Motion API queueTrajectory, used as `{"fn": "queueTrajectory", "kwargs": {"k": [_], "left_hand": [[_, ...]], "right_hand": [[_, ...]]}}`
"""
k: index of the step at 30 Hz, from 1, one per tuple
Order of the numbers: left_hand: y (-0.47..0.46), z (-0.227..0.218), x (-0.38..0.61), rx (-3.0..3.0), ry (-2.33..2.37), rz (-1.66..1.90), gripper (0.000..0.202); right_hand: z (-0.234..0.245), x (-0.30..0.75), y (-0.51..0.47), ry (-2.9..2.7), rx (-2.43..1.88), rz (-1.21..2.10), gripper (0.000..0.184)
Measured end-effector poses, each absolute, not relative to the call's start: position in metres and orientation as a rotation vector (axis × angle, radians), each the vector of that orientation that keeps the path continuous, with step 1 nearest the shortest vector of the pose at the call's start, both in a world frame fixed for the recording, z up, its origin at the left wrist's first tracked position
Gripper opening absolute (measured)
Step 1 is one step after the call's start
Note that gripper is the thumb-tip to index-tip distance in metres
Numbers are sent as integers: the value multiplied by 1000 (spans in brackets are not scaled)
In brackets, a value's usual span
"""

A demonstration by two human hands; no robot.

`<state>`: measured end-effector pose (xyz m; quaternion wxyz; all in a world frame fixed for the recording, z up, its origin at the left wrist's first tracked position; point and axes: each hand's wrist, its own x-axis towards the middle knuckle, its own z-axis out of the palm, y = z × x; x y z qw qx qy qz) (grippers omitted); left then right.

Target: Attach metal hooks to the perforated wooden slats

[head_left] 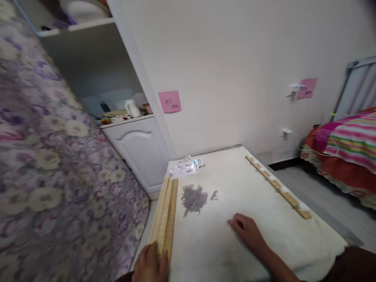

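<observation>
My left hand (pixel 149 264) is at the near left edge of the table, its thumb and fingers closed around the near end of a light wooden strip (pixel 169 219) with rows of small holes. Other pale strips lie right beside it. My right hand (pixel 245 228) rests on the white tabletop, fingers curled in, with nothing visible in them. Between the hands and farther back is a pile of small grey translucent pieces (pixel 194 199) with metal-looking hooks. One similar grey piece (pixel 214 195) lies apart, to the right of the pile.
Along the table's (pixel 217 235) right side lies a wooden strip with white hooks (pixel 276 186). Printed clear packaging (pixel 185 167) lies at the back left corner. A floral curtain (pixel 73 176) hangs left, beside a white cabinet (pixel 138 145). A bed (pixel 349 145) stands at right.
</observation>
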<state>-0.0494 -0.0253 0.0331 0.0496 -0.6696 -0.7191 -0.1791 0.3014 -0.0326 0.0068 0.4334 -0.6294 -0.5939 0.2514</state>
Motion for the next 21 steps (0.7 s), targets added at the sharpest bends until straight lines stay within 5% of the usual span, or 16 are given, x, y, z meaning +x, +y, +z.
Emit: {"fn": "queueTrajectory", "kwargs": {"k": [21], "left_hand": [[-74, -4, -75, -2210, -1686, -653, 35]], "right_hand": [[0, 304, -39, -1501, -1598, 698, 38]]}}
